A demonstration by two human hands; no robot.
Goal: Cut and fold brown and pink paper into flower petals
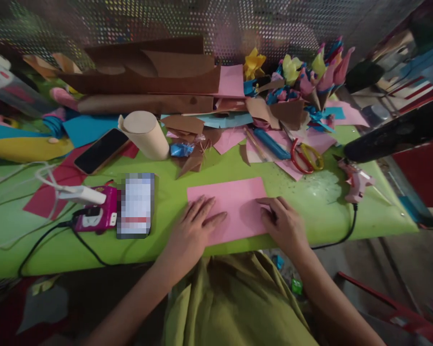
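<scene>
A rectangular sheet of pink paper [234, 216] lies flat on the green table in front of me. My left hand [198, 221] rests on its left part, palm down with fingers spread. At the right edge of the sheet is my right hand [285, 221], its index finger stretched over the paper and its thumb below, with a gap between them. The other fingers of that hand are bent and partly hidden. Neither hand lifts the paper.
Left are a lit phone [135, 206], a magenta power strip [97, 211] with cables and a dark phone [101, 151]. Behind stand a cardboard tube [146, 137], scissors [303, 156], paper scraps and paper flowers [324, 72]. A pink glue gun [357, 182] lies right, near a black cylinder [393, 132].
</scene>
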